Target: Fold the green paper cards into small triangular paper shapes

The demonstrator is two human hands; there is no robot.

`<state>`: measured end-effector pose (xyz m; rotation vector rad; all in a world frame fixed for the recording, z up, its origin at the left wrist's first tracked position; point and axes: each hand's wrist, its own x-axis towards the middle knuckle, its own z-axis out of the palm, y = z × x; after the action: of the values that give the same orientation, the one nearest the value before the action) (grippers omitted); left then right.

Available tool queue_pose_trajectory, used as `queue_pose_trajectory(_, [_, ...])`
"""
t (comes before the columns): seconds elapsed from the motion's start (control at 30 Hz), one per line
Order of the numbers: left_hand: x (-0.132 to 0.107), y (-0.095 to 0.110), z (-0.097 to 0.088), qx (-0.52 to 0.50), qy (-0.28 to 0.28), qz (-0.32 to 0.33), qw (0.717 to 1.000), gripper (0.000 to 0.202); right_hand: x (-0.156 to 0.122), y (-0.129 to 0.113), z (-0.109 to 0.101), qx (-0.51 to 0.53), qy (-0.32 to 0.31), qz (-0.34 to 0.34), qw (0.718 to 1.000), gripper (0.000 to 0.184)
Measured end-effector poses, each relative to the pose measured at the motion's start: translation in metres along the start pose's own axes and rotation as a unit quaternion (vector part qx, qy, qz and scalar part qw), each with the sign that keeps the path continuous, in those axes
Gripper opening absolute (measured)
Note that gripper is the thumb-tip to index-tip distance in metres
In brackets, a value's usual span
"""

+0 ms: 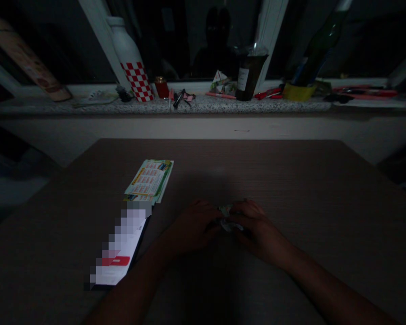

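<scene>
Over the middle of the table, my left hand (pixel 201 224) and my right hand (pixel 257 225) are close together, with fingers curled in around a small crumpled paper (pixel 227 223). It is whitish with some green, partly hidden by the fingers, and dim in the shadow. Both hands touch it from either side. To the left of my left hand lies a stack of printed cards (pixel 149 178), pale green with rows of red and dark print. A phone (pixel 122 271) with a bright screen lies just in front of the stack, beside my left forearm.
The wooden table (pixel 291 176) meets a wall below a stone windowsill (pixel 203 106). Along the sill stand a white bottle with red checks (pixel 138 76), a small red jar (pixel 161 88), a dark cup (pixel 248 81), a green bottle (pixel 320 49) and red pens (pixel 270 94).
</scene>
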<state>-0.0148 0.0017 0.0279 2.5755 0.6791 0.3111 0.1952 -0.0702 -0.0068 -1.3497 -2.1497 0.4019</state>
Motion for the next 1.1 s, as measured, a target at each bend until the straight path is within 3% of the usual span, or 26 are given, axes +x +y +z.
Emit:
queue_pose_trajectory(0.23, [0.007,-0.007,0.007,0.003,0.010,-0.027,1.000,0.012,0.003,-0.002,0.001,0.006,0.011,0.022,1.000,0.021])
queue_pose_trajectory(0.43, [0.013,0.000,0.016,0.064,0.029,-0.091,0.993,0.016,0.005,0.000,-0.001,0.032,0.024,0.029,0.999,0.033])
queue_pose_trajectory(0.67, [0.017,-0.001,0.021,0.081,0.034,-0.094,0.992,0.016,0.006,0.001,0.003,0.048,0.042,0.053,0.997,0.018])
queue_pose_trajectory(0.97, [0.019,-0.003,0.022,0.066,0.030,-0.115,0.991,0.016,0.006,0.001,0.002,0.054,0.042,0.062,0.996,0.027])
queue_pose_trajectory(1.1, [0.019,-0.003,0.022,0.067,0.028,-0.110,0.991,0.016,0.006,0.002,0.002,0.067,0.045,0.074,0.994,0.023])
